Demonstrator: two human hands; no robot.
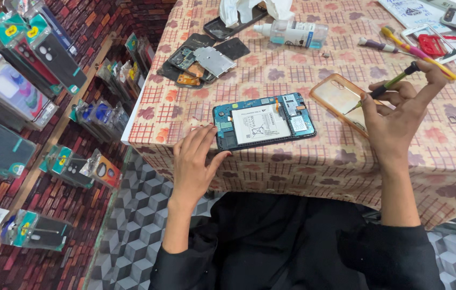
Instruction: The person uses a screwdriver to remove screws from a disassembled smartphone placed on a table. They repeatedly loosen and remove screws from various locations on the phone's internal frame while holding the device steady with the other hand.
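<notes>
Our fingers on the left hand lie flat and close together, their tips resting against the near left edge of the opened phone, clamped on nothing; those of our right hand are closed around a thin screwdriver with a green and black shaft, held raised with its tip pointing down and left toward the phone. We see the opened phone lying face down near the front edge of the table, back cover off, blue frame showing, a white battery in the middle and circuit boards at either end. Just to its right, under our right hand, lies a clear orange-rimmed phone case. Further back on the patterned cloth we find a pile of dark phone parts with a grey metal shield plate on top, and beyond that a clear plastic bottle on its side beside a crumpled white tissue. Near the back right sit a yellow and pink tool, a purple-handled tool and a red plastic frame. Off the left side of the table we look down on rows of packaged phone cases hanging against a brick-patterned wall, and below us our black clothing over a cube-patterned floor.
</notes>
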